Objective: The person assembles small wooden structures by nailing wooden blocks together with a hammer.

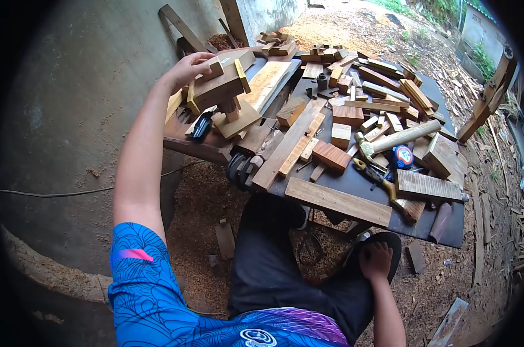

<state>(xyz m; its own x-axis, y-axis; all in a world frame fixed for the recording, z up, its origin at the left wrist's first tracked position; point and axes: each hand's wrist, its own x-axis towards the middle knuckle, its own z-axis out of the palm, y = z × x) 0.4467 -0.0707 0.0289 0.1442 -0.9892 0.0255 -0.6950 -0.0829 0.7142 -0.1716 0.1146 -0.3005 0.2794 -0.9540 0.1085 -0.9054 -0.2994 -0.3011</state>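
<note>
My left hand (191, 69) reaches to the upper left, its fingers closed on a small wooden block (211, 69). That block lies against a larger wooden box-like piece (218, 89) with pale strips at its ends. Beneath it, a short post stands on a square wooden base (237, 120). A black tool or clamp (202, 125) sits left of the base. My right hand (376, 261) rests on my right knee, its fingers curled and nothing visible in them.
A dark table holds many wood pieces, a hammer (403, 136), a tape measure (403, 157) and a yellow-handled brush (409, 209). A long plank (338, 201) lies along its front edge. A wooden post (488, 95) leans at the right. Shavings cover the ground (201, 199).
</note>
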